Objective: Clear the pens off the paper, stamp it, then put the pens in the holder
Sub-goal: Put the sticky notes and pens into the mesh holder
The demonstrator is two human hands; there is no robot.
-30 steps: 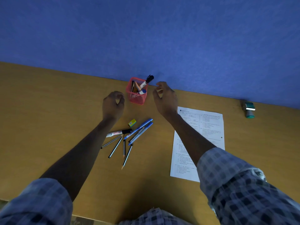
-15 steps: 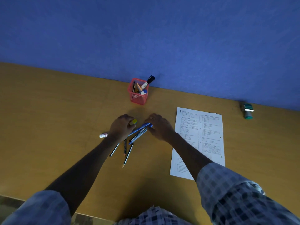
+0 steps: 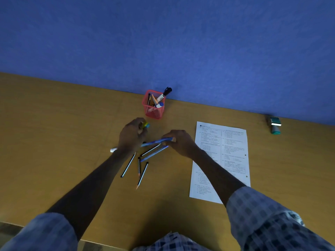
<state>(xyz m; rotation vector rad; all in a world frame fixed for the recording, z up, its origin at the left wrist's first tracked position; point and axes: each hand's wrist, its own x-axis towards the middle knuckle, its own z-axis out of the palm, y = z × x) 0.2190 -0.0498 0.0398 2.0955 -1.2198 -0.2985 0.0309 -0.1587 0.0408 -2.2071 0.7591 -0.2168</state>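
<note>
My left hand [image 3: 132, 134] pinches a small yellow eraser [image 3: 145, 125] just in front of the red mesh holder [image 3: 153, 109], which has a black-capped marker and other pens in it. My right hand [image 3: 179, 142] grips the end of a blue pen [image 3: 155, 142], lifted a little off the desk. A second blue pen [image 3: 154, 153] and several thin pencils [image 3: 142, 175] lie below the hands. A white marker [image 3: 113, 150] sticks out from under my left wrist. The printed paper [image 3: 230, 151] lies to the right with no pens on it.
A green and grey stamp [image 3: 274, 125] stands at the back right against the blue wall [image 3: 163, 42]. The wooden desk [image 3: 54, 142] stretches out to the left. The desk's near edge runs along the bottom, above my checked sleeves.
Both hands came back from the holder down to the pile. My left hand has picked up the yellow eraser and my right hand has taken hold of a blue pen.
</note>
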